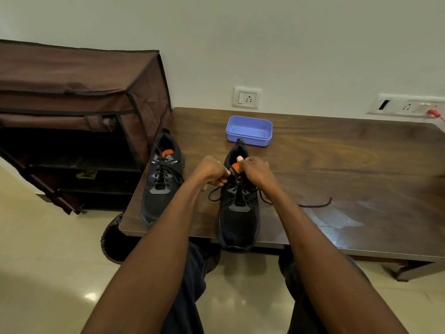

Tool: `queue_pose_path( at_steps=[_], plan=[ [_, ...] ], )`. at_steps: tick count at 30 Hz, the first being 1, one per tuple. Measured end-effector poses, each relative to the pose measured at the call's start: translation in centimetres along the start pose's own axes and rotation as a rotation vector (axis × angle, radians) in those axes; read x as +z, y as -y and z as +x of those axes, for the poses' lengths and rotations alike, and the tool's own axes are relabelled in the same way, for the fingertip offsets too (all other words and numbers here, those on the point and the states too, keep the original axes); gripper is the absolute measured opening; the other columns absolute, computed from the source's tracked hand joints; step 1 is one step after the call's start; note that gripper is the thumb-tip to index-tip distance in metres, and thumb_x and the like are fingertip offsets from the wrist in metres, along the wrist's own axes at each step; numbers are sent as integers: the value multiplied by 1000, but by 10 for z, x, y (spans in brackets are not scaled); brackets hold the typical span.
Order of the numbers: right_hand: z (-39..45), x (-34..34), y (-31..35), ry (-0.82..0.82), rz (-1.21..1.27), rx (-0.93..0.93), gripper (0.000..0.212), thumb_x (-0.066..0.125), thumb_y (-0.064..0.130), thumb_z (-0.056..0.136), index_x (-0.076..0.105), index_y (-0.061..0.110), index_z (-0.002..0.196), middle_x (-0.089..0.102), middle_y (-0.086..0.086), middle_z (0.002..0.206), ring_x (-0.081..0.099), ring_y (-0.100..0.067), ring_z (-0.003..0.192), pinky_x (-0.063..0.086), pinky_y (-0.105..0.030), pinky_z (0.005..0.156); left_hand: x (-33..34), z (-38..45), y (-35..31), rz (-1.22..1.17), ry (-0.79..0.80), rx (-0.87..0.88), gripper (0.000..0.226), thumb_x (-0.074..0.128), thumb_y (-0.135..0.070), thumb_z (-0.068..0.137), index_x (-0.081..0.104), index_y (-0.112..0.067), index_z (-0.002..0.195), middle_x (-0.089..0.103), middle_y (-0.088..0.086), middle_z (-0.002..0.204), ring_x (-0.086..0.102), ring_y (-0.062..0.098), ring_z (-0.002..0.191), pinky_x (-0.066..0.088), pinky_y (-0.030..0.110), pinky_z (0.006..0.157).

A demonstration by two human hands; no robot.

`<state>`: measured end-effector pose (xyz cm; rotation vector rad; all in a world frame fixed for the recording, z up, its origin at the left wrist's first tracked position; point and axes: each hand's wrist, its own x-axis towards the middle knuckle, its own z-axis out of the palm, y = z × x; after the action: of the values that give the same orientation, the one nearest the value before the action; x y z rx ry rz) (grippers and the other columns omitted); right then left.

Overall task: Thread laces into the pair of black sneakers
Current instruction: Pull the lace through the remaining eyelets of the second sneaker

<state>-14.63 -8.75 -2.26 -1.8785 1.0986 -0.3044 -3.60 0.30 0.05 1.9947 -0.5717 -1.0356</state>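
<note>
- The left hand [212,171] had its fingers curled, pinching the lace [313,205] at the top eyelets of the right shoe [238,213]; the exact pinch point was partly hidden by the knuckles.
- The right hand [255,171] was curled on the shoe's collar, thumb up by the orange lining, apparently steadying the tongue side.
- The lace looked thin, limp and light; I judged it best taken near its stiff tip, since anything farther back would buckle at an eyelet.
- The shoe looked soft in the upper and firm in the sole, so holding the collar seemed sound.
- That shoe sat at the near edge of the table [361,165], toe overhanging, with its lower eyelets laced and 1 loose end trailing right.
- The left shoe [161,179] stood just beside it, black with grey patches and looking fully laced.
</note>
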Motion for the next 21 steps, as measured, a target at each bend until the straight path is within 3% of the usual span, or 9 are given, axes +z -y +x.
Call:
queue_pose_path(
  at_steps=[2, 4, 6, 8, 11, 13, 15, 18, 21],
  plan=[
    [2, 1, -3, -54, 83, 23, 35, 50, 49, 94, 64, 17, 87, 67, -5, 92, 64, -23, 94, 53, -48, 89, -5, 2, -1, -93, -102, -13, 14, 52, 0, 95, 64, -2, 87, 62, 9, 74, 59, 15, 63, 57, 30, 70],
    [2, -1, -7, -97, 166, 50, 42, 54, 53, 91, 62, 14, 101, 68, -6, 99, 67, -20, 88, 56, -40, 75, -21, 5, -1, -361, -361, 13, 14, 48, -1, 95, 62, -1, 98, 63, 8, 73, 60, 15, 59, 58, 32, 67],
    [1, -7, -8, -95, 160, 59, 48, 50, 53, 94, 66, 8, 99, 72, -9, 93, 68, -19, 81, 52, -35, 68, -43, 7, 0, -699, -702, 95, 17, 45, 0, 93, 60, -3, 100, 67, 11, 79, 63, 16, 57, 54, 28, 52],
    [1, -11, -9, -80, 140, 44, 52, 46, 50, 98, 71, 4, 91, 73, -11, 86, 67, -20, 76, 50, -35, 67, -63, 12, 8, -879, -948, 149, 17, 43, -3, 90, 59, -8, 95, 69, 16, 90, 65, 22, 59, 53, 29, 48],
    [1, -11, -10, -60, 133, 54, 47, 49, 47, 98, 70, 5, 95, 72, -10, 91, 66, -18, 77, 45, -32, 63, -65, 10, 15, -544, -1038, 136, 25, 49, -5, 85, 61, -11, 107, 64, 7, 111, 66, 20, 87, 56, 33, 82],
    [3, -9, -11, -41, 101, 54, 42, 51, 45, 97, 70, 8, 98, 67, -6, 101, 64, -16, 82, 43, -30, 63, -49, 2, 13, -149, -907, 239, 34, 56, -7, 91, 57, -14, 124, 57, -1, 120, 58, 13, 101, 43, 22, 89],
    [3, -9, -10, -28, 79, 45, 36, 53, 41, 98, 71, 11, 92, 62, -5, 105, 63, -17, 86, 48, -34, 72, -29, -2, 6, 27, -539, 277, 36, 59, -11, 94, 53, -17, 129, 61, -3, 116, 63, 14, 92, 53, 27, 83],
    [4, -10, -13, -26, 38, 7, 38, 54, 36, 98, 72, 9, 80, 58, -4, 105, 62, -17, 85, 49, -39, 80, -7, -5, 0, 244, -27, 64, 11, 60, -15, 95, 57, -10, 104, 69, 10, 86, 66, 22, 68, 55, 32, 59],
    [4, -8, -17, -29, -59, -61, 38, 55, 36, 96, 73, 9, 77, 56, -1, 102, 60, -16, 82, 50, -38, 78, -3, -1, 0, 350, 10, 51, 12, 58, -14, 97, 63, -5, 91, 64, 13, 75, 60, 21, 61, 52, 30, 56]
  ],
)
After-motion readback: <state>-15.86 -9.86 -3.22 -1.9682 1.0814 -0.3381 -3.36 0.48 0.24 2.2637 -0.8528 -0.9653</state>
